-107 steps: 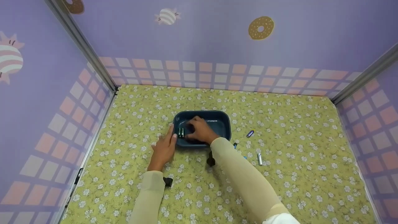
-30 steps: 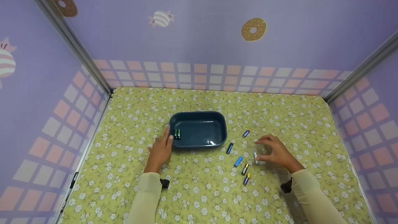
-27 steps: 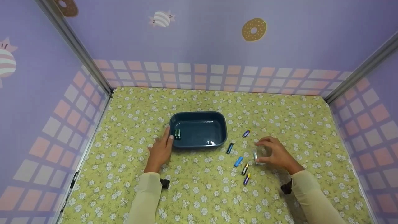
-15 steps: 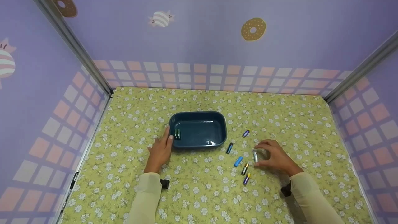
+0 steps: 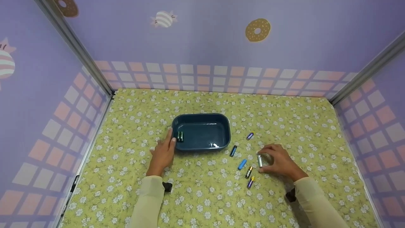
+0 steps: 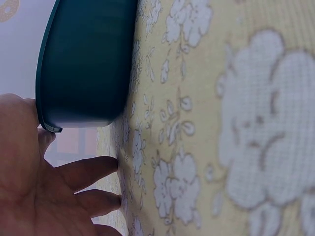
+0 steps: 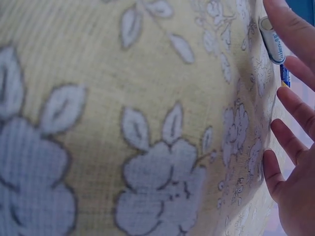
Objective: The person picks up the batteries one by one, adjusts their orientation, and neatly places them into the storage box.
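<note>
A dark teal rectangular dish (image 5: 202, 148) stands mid-table in the head view. Two green batteries (image 5: 180, 136) lie side by side at its left end. My left hand (image 5: 163, 154) touches the dish's left rim with straight fingers; in the left wrist view the other fingers (image 6: 96, 201) spread beside the dish (image 6: 88, 64). To the right, my right hand (image 5: 281, 162) pinches a silver-white battery (image 5: 260, 161) between thumb and index finger, one at each end. The right wrist view shows this battery (image 7: 272, 42) low against the cloth, partly covered by the thumb.
Between dish and right hand lie a dark blue battery (image 5: 233, 151), a bright blue one (image 5: 242, 164), a black-and-gold one (image 5: 249, 172) and a purple-yellow one (image 5: 251, 182). Another purple-yellow battery (image 5: 250, 136) lies farther back. Purple walls surround the flowered cloth (image 5: 202, 202).
My right hand left the dish and went right to the silver-white battery; its thumb and index finger drew together over the battery's ends. The left hand stays at the dish.
</note>
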A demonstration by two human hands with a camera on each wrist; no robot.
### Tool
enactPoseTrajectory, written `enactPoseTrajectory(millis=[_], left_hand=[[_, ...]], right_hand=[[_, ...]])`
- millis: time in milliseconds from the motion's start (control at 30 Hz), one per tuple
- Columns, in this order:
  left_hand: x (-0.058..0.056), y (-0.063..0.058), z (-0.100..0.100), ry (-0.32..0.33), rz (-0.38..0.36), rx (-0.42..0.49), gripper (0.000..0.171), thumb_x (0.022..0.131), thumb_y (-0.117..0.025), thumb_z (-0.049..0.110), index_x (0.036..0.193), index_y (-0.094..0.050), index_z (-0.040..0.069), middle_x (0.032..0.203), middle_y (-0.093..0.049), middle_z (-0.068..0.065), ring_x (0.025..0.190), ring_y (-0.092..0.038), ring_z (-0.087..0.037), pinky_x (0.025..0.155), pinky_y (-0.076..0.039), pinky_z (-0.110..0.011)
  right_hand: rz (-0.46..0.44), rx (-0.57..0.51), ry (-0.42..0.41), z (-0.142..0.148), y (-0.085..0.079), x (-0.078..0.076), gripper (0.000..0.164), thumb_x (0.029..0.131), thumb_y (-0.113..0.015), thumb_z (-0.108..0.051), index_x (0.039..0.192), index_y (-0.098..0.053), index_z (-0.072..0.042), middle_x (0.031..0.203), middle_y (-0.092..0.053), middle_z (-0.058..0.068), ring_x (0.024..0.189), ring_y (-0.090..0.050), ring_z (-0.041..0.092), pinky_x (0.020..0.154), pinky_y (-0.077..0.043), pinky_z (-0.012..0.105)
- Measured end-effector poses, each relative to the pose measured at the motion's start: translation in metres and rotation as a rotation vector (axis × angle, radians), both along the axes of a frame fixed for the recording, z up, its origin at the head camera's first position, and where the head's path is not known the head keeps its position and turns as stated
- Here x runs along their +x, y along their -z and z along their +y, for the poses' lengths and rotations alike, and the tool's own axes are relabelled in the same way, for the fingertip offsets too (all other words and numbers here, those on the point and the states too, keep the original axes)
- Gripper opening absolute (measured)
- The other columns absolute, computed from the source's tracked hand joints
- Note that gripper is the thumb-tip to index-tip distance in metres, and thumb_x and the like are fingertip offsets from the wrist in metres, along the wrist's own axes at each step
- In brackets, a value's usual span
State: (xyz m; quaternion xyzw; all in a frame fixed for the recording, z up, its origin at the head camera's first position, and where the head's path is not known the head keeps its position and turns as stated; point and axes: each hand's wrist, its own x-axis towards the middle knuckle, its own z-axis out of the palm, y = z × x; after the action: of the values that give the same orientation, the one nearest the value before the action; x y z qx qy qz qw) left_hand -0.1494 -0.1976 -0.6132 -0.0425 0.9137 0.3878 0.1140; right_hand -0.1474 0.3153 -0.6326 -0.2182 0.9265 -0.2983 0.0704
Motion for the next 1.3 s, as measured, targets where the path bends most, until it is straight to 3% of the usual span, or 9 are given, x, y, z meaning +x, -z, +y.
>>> enactPoseTrajectory(millis=[800, 1300], left_hand=[[0.0012, -0.0014, 0.0002, 0.001, 0.013, 0.012, 0.066, 0.105, -0.019, 0.068, 0.164, -0.001, 0.045, 0.17, -0.023, -0.011, 0.156, -0.005, -0.051, 0.111, 0.01, -0.081], [0.0012, 0.0001, 0.0004, -0.009, 0.014, 0.021, 0.066, 0.105, -0.019, 0.069, 0.163, -0.001, 0.046, 0.17, -0.024, -0.009, 0.156, -0.004, -0.05, 0.112, 0.011, -0.08]], right_hand=[[0.016, 0.045, -0.007, -0.0005, 0.0004, -0.0007, 0.061, 0.075, -0.087, -0.057, 0.129, -0.07, -0.032, 0.139, -0.057, 0.001, 0.129, -0.047, 0.029, 0.101, -0.04, 0.062], [0.088, 0.027, -0.029, -0.0014, 0.0037, -0.0007, 0.058, 0.075, -0.088, -0.053, 0.124, -0.074, -0.027, 0.135, -0.059, 0.004, 0.127, -0.049, 0.031, 0.098, -0.04, 0.064]])
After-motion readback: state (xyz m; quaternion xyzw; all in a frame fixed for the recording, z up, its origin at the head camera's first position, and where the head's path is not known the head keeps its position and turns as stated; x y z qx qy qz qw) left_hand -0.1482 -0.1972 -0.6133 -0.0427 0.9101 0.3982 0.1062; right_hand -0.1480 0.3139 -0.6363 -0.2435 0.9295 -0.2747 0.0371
